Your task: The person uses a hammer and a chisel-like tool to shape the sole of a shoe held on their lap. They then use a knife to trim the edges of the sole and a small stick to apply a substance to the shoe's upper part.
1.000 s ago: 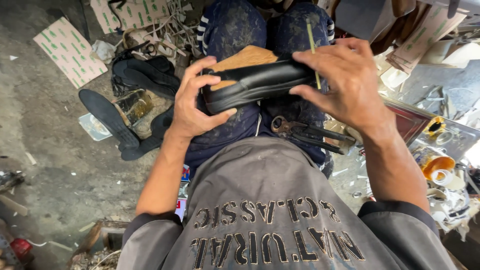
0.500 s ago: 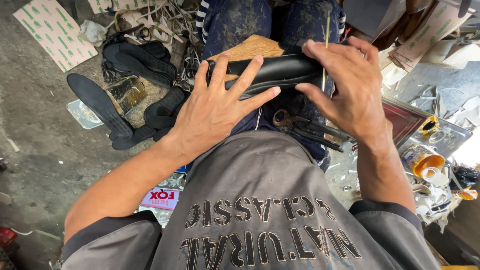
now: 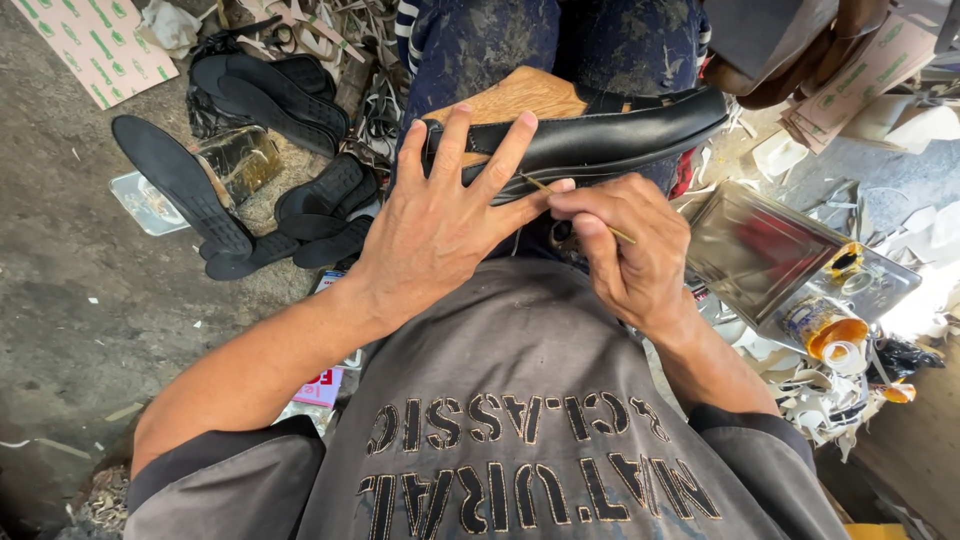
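Rough grey concrete floor [image 3: 70,300] w/ workshop clutter all round. Centre top of frame: black leather shoe [image 3: 600,135] lying on its side across a wooden board [image 3: 520,95], board resting on lap in dark stained trousers [image 3: 500,40]. Left hand [image 3: 440,225] spread flat, fingers fanned, pressing on shoe's near end at centre frame; not closed round it, just palm & fingers laid on. Right hand [image 3: 625,250] just right of it, thumb & fingers pinched on a thin yellowish stick [image 3: 575,205], tip pointing up-left toward shoe's lower edge by left thumb; can't tell if tip touches leather. Hands close together, nearly touching at thumbs. Upper left: several black rubber soles [image 3: 180,185] scattered, more stacked near [image 3: 270,85], plus a small clear container [image 3: 235,160] betw. them. Far upper left corner: white sheet w/ green print [image 3: 80,45]. Right side: shallow metal tray [image 3: 770,255], beyond it a small tin w/ orange lid [image 3: 825,325] & tape rolls, scraps of paper & card about. Bottom of frame: grey shirt w/ stitched lettering [image 3: 530,440].
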